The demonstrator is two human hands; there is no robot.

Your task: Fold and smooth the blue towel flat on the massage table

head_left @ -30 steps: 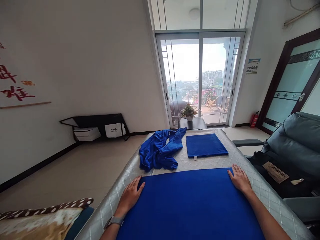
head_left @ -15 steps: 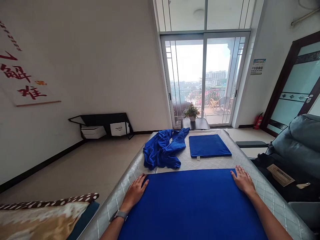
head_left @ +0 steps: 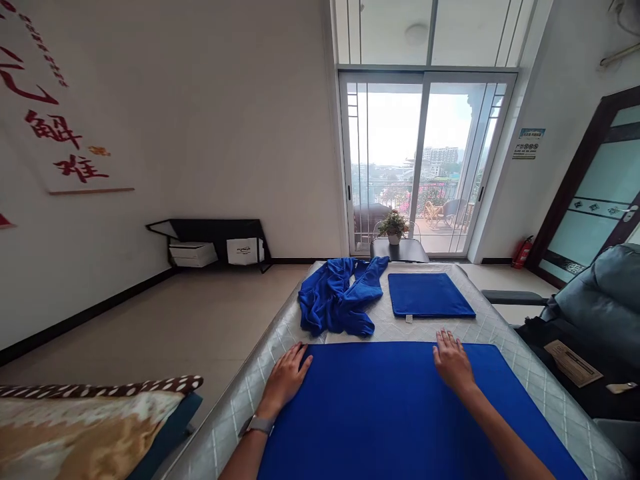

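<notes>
Blue cloth (head_left: 380, 407) lay spread flat on the quilted mattress (head_left: 540, 375) in the head view. The person's left hand (head_left: 287, 375), flattened with fingers extended, touched its far left corner; the right hand (head_left: 454, 363), unclenched, lay palm down across its far edge.

A smooth blue cloth (head_left: 370, 413) lies spread flat.

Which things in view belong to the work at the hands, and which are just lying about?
Belonging:
- blue sheet, under the left hand and right hand
- mattress beneath it
- probably the crumpled blue cloth and flat blue square beyond

Lying about:
- potted plant
- fire extinguisher
- brown card
</notes>
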